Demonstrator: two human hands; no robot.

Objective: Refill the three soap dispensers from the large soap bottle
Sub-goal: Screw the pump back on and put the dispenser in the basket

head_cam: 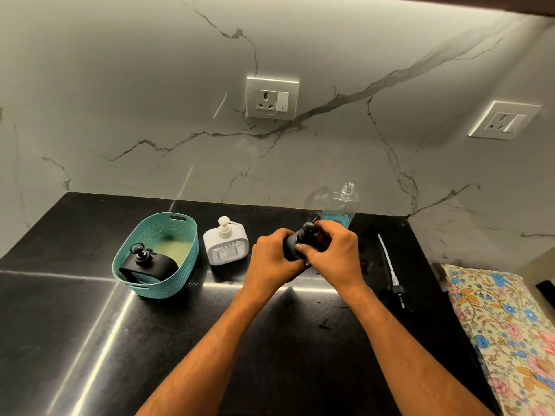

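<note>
the counter (90,340) is black polished stone, glossy enough to throw long streaks of light. the wall (120,100) behind is pale marble-look slab with grey veins, smooth with a soft sheen. the teal basket (183,244) is moulded plastic with a woven, ribbed texture. the black dispenser (150,267) lying in it looks matt. the white dispenser (225,246) is smooth plastic with a clear patterned window. the large soap bottle (341,208) is clear, glossy plastic. the cloth (507,331) at the right is matt floral-printed fabric. the socket plates (272,97) look satin-smooth.
</note>
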